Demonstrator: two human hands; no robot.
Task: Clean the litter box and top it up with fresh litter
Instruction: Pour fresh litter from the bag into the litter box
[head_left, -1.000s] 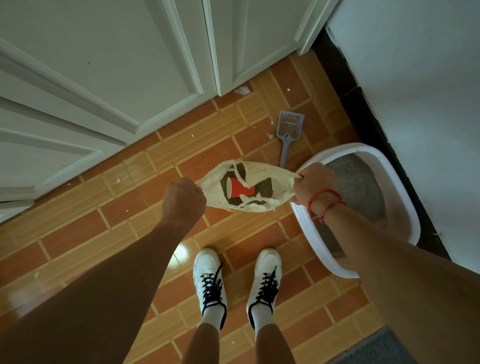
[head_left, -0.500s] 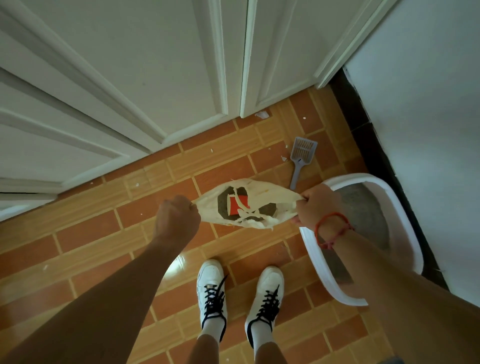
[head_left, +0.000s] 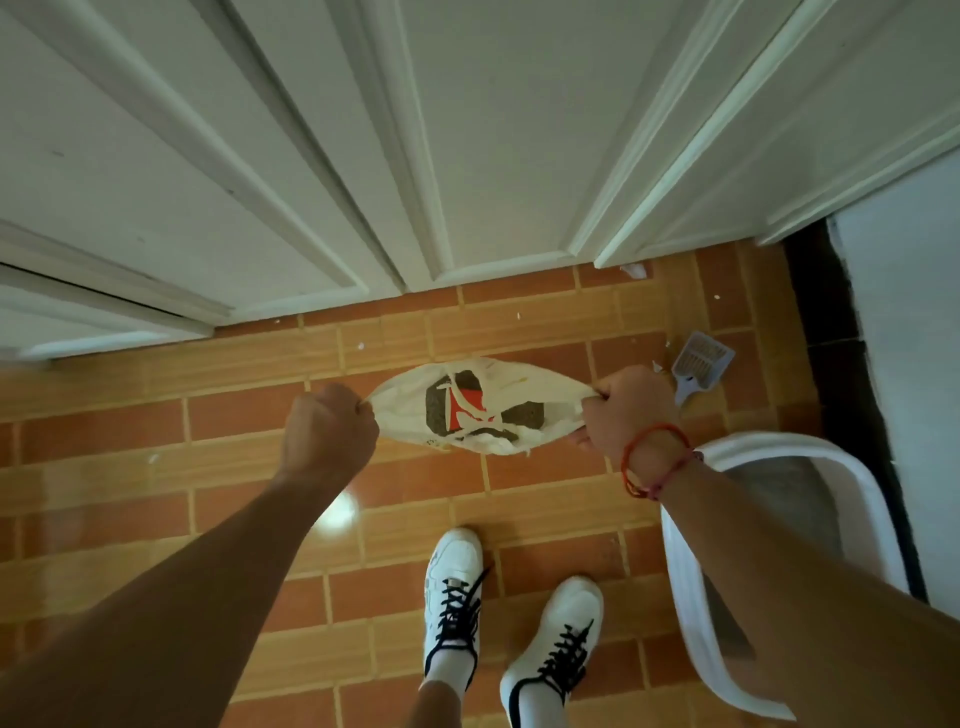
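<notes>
A cream plastic bag hangs stretched open between my hands above the tiled floor; dark grey litter and a red piece show inside it. My left hand is fisted on the bag's left edge. My right hand, with a red string at the wrist, grips the right edge. The white litter box sits on the floor at the lower right, partly hidden by my right forearm, with grey litter in it. A grey-blue litter scoop lies on the floor just beyond my right hand.
White panelled doors fill the top of the view. A white wall with a dark skirting stands at the right. My two white sneakers stand on the orange-brown tiles, where small white scraps lie scattered.
The view has swung left and up toward the doors, so the litter box now sits lower right. Both hands still hold the bag open, and my right foot has stepped back.
</notes>
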